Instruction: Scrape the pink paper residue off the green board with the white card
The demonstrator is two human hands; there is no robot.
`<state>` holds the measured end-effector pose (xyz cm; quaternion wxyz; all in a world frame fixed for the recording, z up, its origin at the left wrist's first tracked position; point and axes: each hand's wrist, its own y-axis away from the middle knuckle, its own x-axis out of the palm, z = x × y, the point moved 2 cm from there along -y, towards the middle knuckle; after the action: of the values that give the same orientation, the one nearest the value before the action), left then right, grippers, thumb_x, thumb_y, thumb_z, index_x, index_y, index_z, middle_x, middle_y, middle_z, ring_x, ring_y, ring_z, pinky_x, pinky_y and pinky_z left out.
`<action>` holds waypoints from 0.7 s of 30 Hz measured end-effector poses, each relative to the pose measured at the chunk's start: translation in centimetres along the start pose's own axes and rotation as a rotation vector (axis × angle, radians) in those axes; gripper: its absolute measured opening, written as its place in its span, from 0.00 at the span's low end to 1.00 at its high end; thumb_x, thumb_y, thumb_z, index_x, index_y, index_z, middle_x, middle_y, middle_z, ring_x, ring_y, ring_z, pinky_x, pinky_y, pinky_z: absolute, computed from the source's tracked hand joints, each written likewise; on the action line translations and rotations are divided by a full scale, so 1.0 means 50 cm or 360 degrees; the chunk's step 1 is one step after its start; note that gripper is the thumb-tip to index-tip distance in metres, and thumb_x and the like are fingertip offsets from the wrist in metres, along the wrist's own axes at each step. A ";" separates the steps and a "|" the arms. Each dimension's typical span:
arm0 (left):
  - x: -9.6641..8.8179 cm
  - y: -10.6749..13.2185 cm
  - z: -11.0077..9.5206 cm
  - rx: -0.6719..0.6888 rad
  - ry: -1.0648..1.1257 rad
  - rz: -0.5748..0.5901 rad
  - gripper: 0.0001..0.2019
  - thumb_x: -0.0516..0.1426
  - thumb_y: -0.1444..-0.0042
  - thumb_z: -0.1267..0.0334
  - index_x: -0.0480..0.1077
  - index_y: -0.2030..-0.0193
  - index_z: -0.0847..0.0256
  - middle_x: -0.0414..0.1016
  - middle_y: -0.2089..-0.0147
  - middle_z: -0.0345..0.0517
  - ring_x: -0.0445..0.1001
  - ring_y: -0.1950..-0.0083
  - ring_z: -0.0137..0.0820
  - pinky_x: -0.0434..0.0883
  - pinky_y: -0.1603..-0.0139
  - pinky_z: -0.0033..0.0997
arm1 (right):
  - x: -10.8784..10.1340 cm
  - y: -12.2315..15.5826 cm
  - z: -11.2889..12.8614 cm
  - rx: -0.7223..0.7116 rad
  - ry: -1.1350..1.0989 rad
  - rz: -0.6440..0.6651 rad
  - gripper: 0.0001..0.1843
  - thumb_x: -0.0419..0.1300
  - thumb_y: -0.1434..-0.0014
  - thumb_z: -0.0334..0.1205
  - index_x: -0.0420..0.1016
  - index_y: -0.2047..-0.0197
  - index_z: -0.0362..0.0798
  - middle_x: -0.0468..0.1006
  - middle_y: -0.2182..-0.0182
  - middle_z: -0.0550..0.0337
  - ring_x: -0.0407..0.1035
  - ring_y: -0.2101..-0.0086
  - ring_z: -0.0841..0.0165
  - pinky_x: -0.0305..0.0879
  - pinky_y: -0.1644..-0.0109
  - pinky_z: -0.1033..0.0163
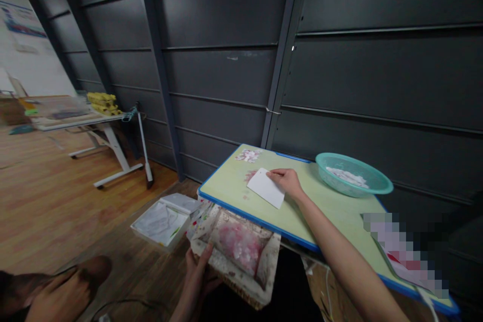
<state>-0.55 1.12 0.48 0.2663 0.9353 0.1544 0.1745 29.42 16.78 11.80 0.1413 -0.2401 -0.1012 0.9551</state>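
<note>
My right hand (286, 181) pinches the edge of a white card (266, 189) and holds it low over the pale green tabletop (222, 181). Beside the card lies a small patch of reddish bits (249, 175), partly covered by it. Below the table's front edge, my left hand (198, 269) grips the side of a lined basket (241, 271), thumb over the rim. Inside the basket sits a heap of pink and whitish small pieces (241, 246), too fine to name.
A turquoise plastic basin (354, 188) with white pieces stands at the table's right. Pale pieces (248, 155) lie at the far corner. A white open box (162, 221) is left of the basket. Another person's hand (64, 292) shows at lower left. A dark panelled wall (219, 75) rises behind.
</note>
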 end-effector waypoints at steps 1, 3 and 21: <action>0.000 0.000 -0.001 -0.0010 -0.0002 -0.0010 0.36 0.65 0.50 0.47 0.56 0.37 0.46 0.65 0.34 0.57 0.80 0.52 0.46 0.80 0.64 0.44 | 0.002 0.000 0.000 0.0002 -0.0008 -0.0018 0.22 0.66 0.54 0.51 0.87 0.66 0.40 0.84 0.72 0.48 0.72 0.74 0.63 0.61 0.74 0.63; 0.002 0.002 -0.002 -0.0032 -0.0006 -0.0028 0.34 0.64 0.48 0.48 0.56 0.37 0.46 0.66 0.35 0.56 0.81 0.53 0.45 0.81 0.63 0.44 | 0.007 0.002 0.001 0.0008 -0.0013 -0.0003 0.22 0.67 0.54 0.52 0.87 0.66 0.40 0.84 0.72 0.48 0.72 0.74 0.63 0.61 0.74 0.63; -0.001 -0.004 0.000 -0.0010 0.0000 -0.0041 0.39 0.67 0.52 0.46 0.57 0.35 0.47 0.67 0.35 0.57 0.81 0.52 0.47 0.80 0.62 0.45 | 0.044 -0.003 -0.006 0.0060 -0.0182 0.0103 0.22 0.68 0.55 0.51 0.87 0.64 0.41 0.84 0.71 0.49 0.70 0.76 0.66 0.59 0.76 0.65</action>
<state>-0.64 1.24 0.36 0.2713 0.9325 0.1658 0.1715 27.75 17.65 10.63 0.1090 -0.1857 -0.0832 0.9730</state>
